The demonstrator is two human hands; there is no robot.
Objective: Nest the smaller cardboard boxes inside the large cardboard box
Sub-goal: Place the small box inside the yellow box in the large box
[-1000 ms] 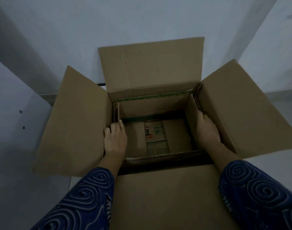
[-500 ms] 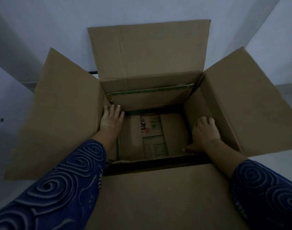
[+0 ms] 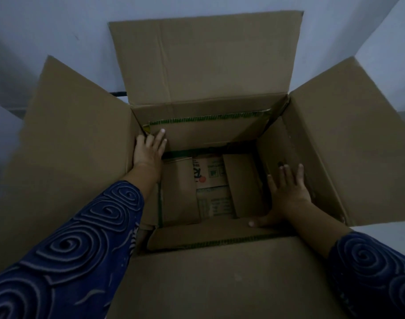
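A large brown cardboard box (image 3: 203,65) stands open below me, its four flaps spread outward. A smaller open box (image 3: 208,132) with green-edged flaps sits down inside it, printed panels showing on its floor (image 3: 210,176). My left hand (image 3: 148,150) lies flat at the inner box's far left corner, fingers spread against its flap. My right hand (image 3: 286,194) presses open-palmed on the inner box's right flap (image 3: 272,153), thumb on the near flap (image 3: 208,236). Neither hand grips anything.
Pale walls (image 3: 59,24) rise behind and to both sides of the box. A pale floor (image 3: 381,229) shows at the right. The large box's near flap (image 3: 220,284) spreads toward me between my dark blue patterned sleeves (image 3: 70,261).
Both hands have pushed deeper into the large box, the left toward the far left corner. The inner box has sunk lower and its flaps have spread against the outer walls. My view moved closer.
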